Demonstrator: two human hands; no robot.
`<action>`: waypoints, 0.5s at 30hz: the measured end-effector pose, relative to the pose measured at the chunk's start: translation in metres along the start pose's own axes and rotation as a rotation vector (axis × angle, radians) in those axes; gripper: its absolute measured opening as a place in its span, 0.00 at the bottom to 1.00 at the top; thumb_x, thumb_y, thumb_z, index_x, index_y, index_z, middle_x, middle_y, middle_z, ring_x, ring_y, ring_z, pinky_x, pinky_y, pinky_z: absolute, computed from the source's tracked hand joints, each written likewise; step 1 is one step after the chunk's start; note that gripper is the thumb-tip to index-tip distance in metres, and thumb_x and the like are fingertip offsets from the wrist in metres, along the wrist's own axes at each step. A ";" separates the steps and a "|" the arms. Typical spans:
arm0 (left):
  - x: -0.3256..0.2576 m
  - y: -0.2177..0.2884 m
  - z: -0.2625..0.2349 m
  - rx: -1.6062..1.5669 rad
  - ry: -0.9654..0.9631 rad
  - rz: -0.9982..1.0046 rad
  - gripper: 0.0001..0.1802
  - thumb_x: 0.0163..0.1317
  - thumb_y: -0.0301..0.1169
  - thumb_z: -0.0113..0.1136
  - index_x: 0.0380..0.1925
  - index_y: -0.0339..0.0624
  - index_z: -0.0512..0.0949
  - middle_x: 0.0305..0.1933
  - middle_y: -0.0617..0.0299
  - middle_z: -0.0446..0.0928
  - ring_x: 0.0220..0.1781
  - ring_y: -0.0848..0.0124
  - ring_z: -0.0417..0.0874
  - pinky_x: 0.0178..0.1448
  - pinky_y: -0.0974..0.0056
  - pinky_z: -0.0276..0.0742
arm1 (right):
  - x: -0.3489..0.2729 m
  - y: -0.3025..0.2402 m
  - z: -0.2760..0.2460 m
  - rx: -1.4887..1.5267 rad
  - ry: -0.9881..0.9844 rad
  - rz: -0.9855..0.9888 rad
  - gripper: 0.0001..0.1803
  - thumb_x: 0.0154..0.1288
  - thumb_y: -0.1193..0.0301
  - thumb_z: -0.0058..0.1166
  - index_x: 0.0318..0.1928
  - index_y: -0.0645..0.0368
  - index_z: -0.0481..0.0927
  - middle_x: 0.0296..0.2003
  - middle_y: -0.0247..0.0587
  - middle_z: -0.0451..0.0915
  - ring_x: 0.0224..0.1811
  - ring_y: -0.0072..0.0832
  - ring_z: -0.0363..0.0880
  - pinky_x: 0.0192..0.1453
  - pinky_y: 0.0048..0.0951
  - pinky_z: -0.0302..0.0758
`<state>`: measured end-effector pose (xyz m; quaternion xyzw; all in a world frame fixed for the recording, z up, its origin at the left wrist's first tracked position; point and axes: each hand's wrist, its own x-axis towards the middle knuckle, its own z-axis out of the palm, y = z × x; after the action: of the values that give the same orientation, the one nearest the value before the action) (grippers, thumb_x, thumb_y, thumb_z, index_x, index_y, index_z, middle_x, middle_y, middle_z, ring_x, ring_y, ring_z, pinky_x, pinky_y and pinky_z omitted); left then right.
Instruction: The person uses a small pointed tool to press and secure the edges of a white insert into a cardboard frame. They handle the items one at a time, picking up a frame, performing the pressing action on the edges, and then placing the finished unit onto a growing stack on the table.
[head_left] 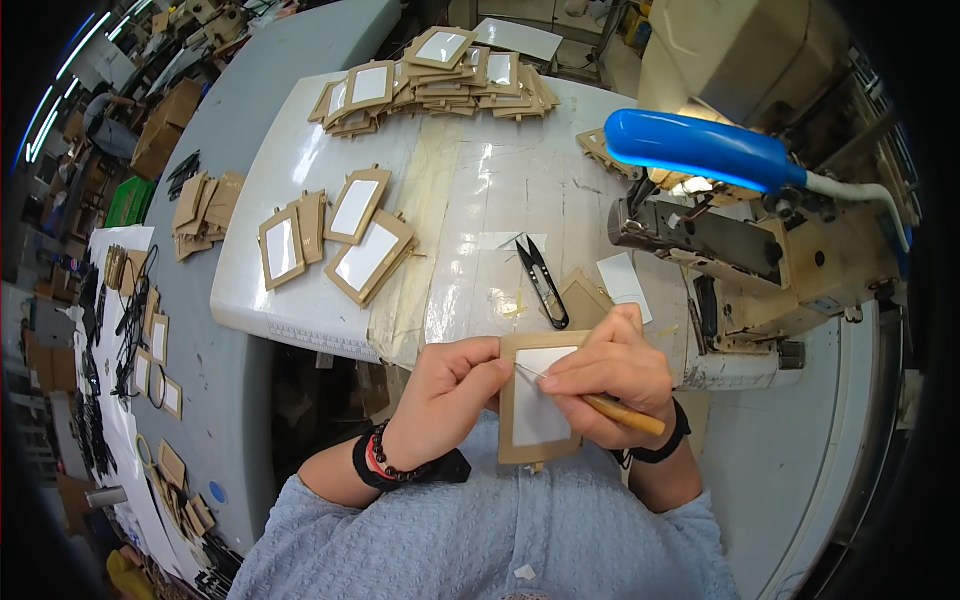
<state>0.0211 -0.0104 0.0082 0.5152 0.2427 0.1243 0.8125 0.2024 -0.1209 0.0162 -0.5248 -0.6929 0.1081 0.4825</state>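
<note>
Close to my body I hold a tan framed tag holder with a white window, upright over the table's near edge. My left hand pinches its upper left edge between thumb and fingers. In my right hand is an awl with a wooden handle. Its thin metal point reaches left across the white window to the frame's inner edge, near my left thumb. Just beyond my hands lie black thread snips, a tan piece and a white card.
A heap of similar tag holders covers the table's far side, with several more at left. A sewing machine stands at right, a blue lamp above it. Farther left, a grey surface carries tan pieces. A person is far left.
</note>
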 end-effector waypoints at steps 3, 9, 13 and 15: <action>-0.001 0.002 0.001 0.031 0.005 -0.002 0.14 0.69 0.27 0.46 0.48 0.29 0.76 0.36 0.62 0.80 0.36 0.79 0.79 0.40 0.71 0.78 | -0.001 0.000 0.000 0.049 0.019 0.026 0.11 0.44 0.77 0.62 0.33 0.55 0.84 0.30 0.29 0.84 0.28 0.22 0.71 0.42 0.28 0.58; -0.003 0.003 0.001 0.034 0.007 0.006 0.15 0.69 0.27 0.46 0.49 0.28 0.76 0.37 0.60 0.80 0.38 0.78 0.79 0.42 0.71 0.78 | -0.005 -0.004 -0.003 0.214 0.064 0.094 0.11 0.48 0.73 0.58 0.35 0.59 0.83 0.32 0.36 0.83 0.29 0.28 0.70 0.42 0.29 0.60; -0.004 0.004 0.002 0.042 0.008 0.012 0.15 0.69 0.27 0.46 0.49 0.28 0.76 0.37 0.60 0.80 0.38 0.78 0.80 0.42 0.71 0.79 | -0.008 -0.001 -0.003 0.186 0.051 0.071 0.13 0.47 0.72 0.56 0.36 0.60 0.83 0.33 0.37 0.83 0.30 0.29 0.69 0.43 0.30 0.60; -0.004 0.003 0.002 0.031 0.007 0.010 0.15 0.69 0.27 0.46 0.49 0.28 0.76 0.37 0.60 0.80 0.38 0.78 0.79 0.42 0.71 0.79 | -0.008 -0.003 -0.003 0.164 0.054 0.079 0.13 0.46 0.73 0.55 0.36 0.59 0.83 0.32 0.37 0.83 0.29 0.29 0.69 0.43 0.30 0.60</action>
<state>0.0192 -0.0121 0.0130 0.5286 0.2449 0.1263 0.8029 0.2029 -0.1296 0.0152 -0.5132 -0.6474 0.1691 0.5375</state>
